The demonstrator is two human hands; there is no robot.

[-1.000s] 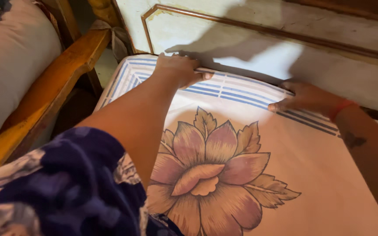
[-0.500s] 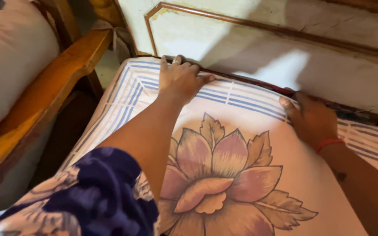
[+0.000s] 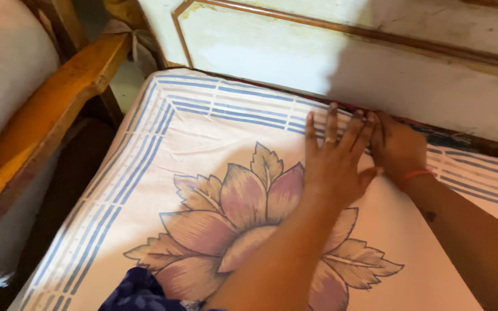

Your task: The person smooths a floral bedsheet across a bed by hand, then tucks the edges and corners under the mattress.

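Observation:
A pale pink bedsheet with a large purple flower print and blue striped border covers a mattress. My left hand lies flat on the sheet near its far edge, fingers spread, a ring on one finger. My right hand, with a red thread at the wrist, rests beside it, fingertips pressed into the gap between the sheet's edge and the headboard. The two hands touch. Neither hand visibly grips anything.
A cream headboard with a brown trim line stands along the far side. At the left is a wooden chair arm with a pale cushion. A dark gap separates it from the mattress.
My left hand has slid right along the far edge of the sheet and now lies against my right hand. The view has shifted, so the mattress's left corner shows.

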